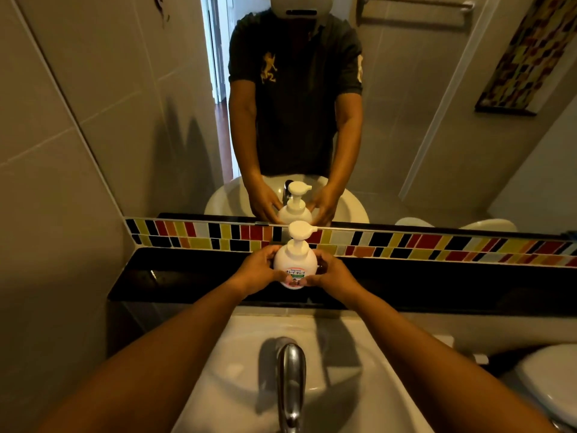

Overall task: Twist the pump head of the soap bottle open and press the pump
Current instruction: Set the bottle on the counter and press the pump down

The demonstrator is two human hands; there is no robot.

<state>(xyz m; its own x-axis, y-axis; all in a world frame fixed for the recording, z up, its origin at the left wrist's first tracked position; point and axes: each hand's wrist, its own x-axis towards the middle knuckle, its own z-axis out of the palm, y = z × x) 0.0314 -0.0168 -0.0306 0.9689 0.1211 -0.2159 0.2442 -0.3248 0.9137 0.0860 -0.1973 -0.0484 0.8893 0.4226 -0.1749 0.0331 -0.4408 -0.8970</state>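
A white, round-bodied soap bottle [295,260] with a colourful label stands upright on the black ledge [187,276] behind the sink. Its white pump head [300,229] points to the right and nothing touches it. My left hand [260,270] cups the bottle's left side. My right hand [331,271] wraps around its right side, fingers near the label. Both hands hold the bottle's body, below the pump.
A white sink [243,354] with a chrome tap [291,379] lies under my forearms. A mirror [406,120] above a strip of coloured tiles [437,245] reflects the person and the bottle. A white toilet lid [549,379] sits at the lower right.
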